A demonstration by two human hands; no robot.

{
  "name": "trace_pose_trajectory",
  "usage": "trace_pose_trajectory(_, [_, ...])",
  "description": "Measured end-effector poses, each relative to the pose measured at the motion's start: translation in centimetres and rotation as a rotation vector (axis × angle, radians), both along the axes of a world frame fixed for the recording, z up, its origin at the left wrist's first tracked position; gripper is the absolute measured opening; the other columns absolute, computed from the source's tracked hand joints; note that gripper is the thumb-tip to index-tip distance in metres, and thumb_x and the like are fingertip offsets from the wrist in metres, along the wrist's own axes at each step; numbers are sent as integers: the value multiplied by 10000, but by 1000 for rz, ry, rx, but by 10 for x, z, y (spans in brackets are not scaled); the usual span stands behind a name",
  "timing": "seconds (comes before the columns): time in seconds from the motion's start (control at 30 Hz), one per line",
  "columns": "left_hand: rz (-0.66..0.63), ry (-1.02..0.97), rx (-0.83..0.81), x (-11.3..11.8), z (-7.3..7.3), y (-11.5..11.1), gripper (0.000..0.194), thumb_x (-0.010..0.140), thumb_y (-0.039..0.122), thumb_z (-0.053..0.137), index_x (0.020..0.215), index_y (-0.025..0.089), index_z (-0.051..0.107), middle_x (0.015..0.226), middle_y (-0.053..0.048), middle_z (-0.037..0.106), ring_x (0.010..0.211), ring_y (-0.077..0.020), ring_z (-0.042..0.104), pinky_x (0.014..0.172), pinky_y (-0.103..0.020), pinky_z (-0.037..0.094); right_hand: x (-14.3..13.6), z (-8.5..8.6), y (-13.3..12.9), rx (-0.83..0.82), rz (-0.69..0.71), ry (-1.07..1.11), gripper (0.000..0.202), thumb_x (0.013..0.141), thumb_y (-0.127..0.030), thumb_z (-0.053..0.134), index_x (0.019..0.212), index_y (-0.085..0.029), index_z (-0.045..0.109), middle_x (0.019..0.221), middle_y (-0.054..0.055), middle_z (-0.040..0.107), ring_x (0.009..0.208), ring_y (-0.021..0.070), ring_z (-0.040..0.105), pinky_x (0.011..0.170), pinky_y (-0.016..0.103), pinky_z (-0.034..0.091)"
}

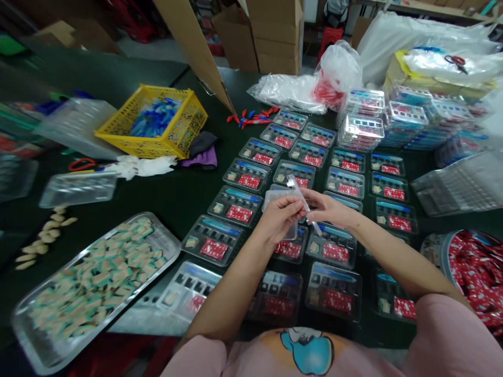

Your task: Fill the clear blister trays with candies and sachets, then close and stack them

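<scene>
My left hand (282, 215) has its fingers closed on a clear plastic lid (275, 198), above the rows of filled trays. Close to its right, my right hand (328, 208) has thumb and fingers about a second clear piece, seen edge-on (301, 196). Beneath and around both hands lie clear compartment trays, such as one at the left of the rows (226, 208), each with a blue item, a red patterned packet (213, 248) and a small beige-green block (192, 242). Some trays under my hands and forearms are hidden.
A metal tray (173, 246) of beige-green blocks lies at left, a yellow basket (145, 144) of blue items behind it. Stacked filled packs (360, 131) stand at back right. A tub (446, 248) of red packets sits at right. Cardboard (200, 52) rises at the back.
</scene>
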State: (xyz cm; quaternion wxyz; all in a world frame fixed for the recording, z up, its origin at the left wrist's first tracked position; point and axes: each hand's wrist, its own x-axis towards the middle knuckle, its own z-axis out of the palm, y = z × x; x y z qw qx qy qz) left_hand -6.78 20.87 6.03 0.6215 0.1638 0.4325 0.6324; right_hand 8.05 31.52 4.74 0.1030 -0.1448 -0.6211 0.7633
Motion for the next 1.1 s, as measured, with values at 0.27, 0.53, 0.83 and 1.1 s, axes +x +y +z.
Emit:
trace_pose_trajectory(0.27, [-47,-41,10,1,-5,1,349,572,350,931,699,133,689,645,-3,649,585,-70,599,615,-171,521,0,-2,-6,-164,24,-1,840,713,-485,829,1438,-234,488,1429,89,555,1278,250,538,1126,437,407])
trace_pose_trajectory(0.53, [25,-24,47,3,-1,3,307,605,308,903,684,135,662,672,-7,636,595,-76,578,608,-184,495,4,-11,-7,-244,-61,23,730,738,-503,785,1388,-285,536,1338,67,610,1190,244,591,1030,411,500])
trace_pose_trajectory(0.83, [282,27,90,-11,-8,7,324,645,313,881,716,152,609,737,9,593,609,-57,511,569,-162,429,74,-9,105,644,-365,-306,922,784,-541,710,1554,-241,301,1574,134,354,1428,330,373,1152,529,351])
trace_pose_trajectory(1.1, [283,27,101,-9,-18,18,330,656,322,883,710,150,607,740,8,566,607,-61,474,554,-165,422,87,-23,216,1263,-144,-982,937,745,-388,779,1548,-170,347,1595,273,220,1437,486,295,1096,650,330])
